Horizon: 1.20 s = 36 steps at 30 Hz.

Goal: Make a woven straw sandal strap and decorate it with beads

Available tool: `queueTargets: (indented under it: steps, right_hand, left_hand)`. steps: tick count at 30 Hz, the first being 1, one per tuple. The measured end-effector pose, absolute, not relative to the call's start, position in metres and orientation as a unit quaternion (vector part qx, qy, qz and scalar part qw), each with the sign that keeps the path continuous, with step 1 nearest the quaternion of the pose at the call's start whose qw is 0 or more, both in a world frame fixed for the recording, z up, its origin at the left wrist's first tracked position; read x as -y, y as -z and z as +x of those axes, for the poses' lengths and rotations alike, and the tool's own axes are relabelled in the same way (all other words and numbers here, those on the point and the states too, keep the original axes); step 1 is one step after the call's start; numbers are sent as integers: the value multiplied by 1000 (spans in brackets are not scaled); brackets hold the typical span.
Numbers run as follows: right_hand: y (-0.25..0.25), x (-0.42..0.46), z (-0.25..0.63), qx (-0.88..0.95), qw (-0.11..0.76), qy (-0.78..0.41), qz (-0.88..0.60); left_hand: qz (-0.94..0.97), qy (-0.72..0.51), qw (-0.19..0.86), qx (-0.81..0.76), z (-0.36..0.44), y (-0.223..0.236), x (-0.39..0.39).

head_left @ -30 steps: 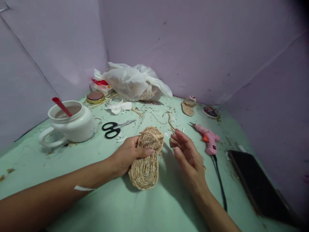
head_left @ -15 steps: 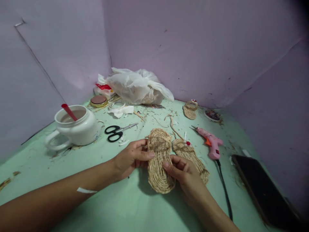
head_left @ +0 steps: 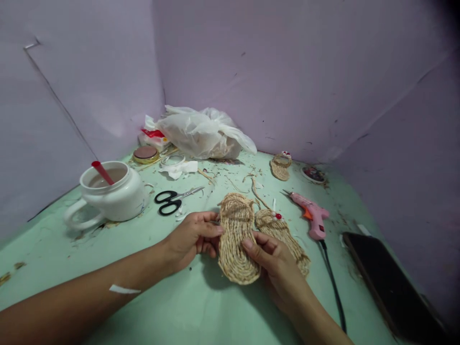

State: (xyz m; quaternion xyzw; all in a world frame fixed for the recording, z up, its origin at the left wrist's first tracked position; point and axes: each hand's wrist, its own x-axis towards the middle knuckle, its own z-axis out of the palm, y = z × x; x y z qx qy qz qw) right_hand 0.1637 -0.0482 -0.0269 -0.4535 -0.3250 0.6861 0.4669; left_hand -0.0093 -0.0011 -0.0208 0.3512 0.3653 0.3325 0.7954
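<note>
A small woven straw slipper point(head_left: 237, 244), made of coiled braid with a strap across its upper end, is held just above the table. My left hand point(head_left: 196, 237) pinches its left edge near the strap, thumb on top. On the other side, my right hand point(head_left: 276, 261) grips the lower right edge, thumb on the sole and fingers beneath. Just right of it lies a second straw slipper point(head_left: 283, 237) with a red bead on its strap, partly hidden by my right hand. A pink glue gun point(head_left: 314, 215) rests farther right.
Black-handled scissors point(head_left: 170, 201) and a white mug point(head_left: 111, 191) with a red straw stand left. Behind are a plastic bag point(head_left: 204, 132), a tiny slipper point(head_left: 280, 167) and a dish of beads point(head_left: 314, 174). A dark phone point(head_left: 388, 282) lies right, beside the glue gun's cord point(head_left: 334, 282).
The held slipper has tipped slightly, its upper end looking more foreshortened. My left thumb has slid a little left, toward its edge. The whole view has shifted slightly.
</note>
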Motion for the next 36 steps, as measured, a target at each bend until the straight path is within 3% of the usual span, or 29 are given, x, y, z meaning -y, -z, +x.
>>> queueTargets:
  steps: [14,21,29,36]
  right_hand:
    - [14,53,162,352,468,-688,-429]
    - [10,49,159,255,497,-735,-384]
    - [19,55,164,91,394,-902,-150]
    - [32,56,165,73,367,-917,-136]
  left_hand:
    - [315,-343,808,-362,-9,16,1]
    - [262,-402,815,-325,-11,12,2]
    - [350,-467,702,-409,-6,13,4]
    - [354,-458,681,-449,-17,7,-9]
